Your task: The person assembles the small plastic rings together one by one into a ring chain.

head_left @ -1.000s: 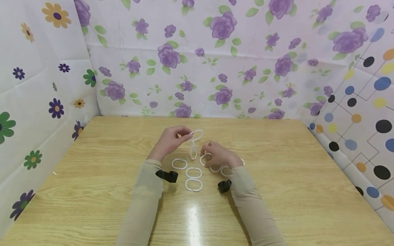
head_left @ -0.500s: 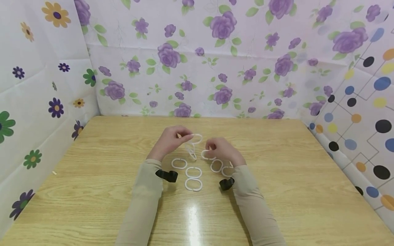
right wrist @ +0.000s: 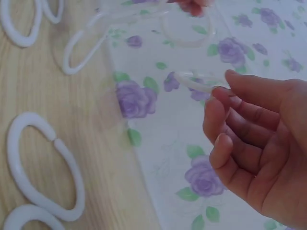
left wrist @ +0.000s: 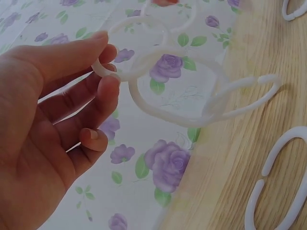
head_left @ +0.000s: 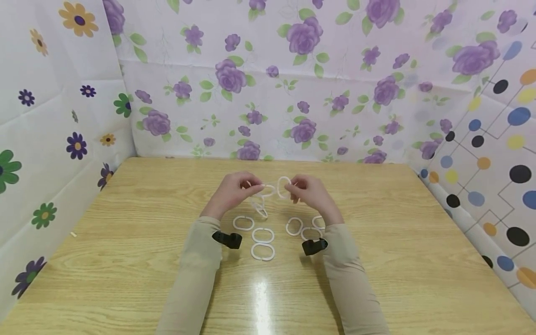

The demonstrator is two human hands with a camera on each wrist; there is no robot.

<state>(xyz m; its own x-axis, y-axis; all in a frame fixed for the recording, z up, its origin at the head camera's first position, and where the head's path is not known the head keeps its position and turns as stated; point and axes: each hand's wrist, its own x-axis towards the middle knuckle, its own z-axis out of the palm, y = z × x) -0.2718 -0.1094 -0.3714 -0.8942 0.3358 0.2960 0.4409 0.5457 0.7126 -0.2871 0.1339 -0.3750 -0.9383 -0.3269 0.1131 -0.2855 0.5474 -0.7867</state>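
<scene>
My left hand [head_left: 234, 193] pinches a white plastic chain link [left wrist: 128, 77] between thumb and fingertips. Two more links hang hooked from it: a middle link [left wrist: 160, 116], then an end link [left wrist: 247, 109] that reaches down close to the wooden table. On the other side, my right hand [head_left: 313, 191] holds a single white link [head_left: 278, 187] by its edge, thumb against fingers. This link stands upright in the head view, just right of the chain, with a small gap between them. In the right wrist view the single link [right wrist: 194, 87] appears nearly edge-on.
Several loose white links lie on the table [head_left: 125, 260]: one oval link [head_left: 235, 224] and two touching links [head_left: 263, 243] below the left hand, and a cluster [head_left: 287, 227] below the right. A tiny pale piece [head_left: 73, 234] lies far left. Patterned sheets [head_left: 268, 107] wall the table.
My right hand has picked a link off the table and raised it up beside the chain. The left hand stays in place, its held link now tilted flatter.
</scene>
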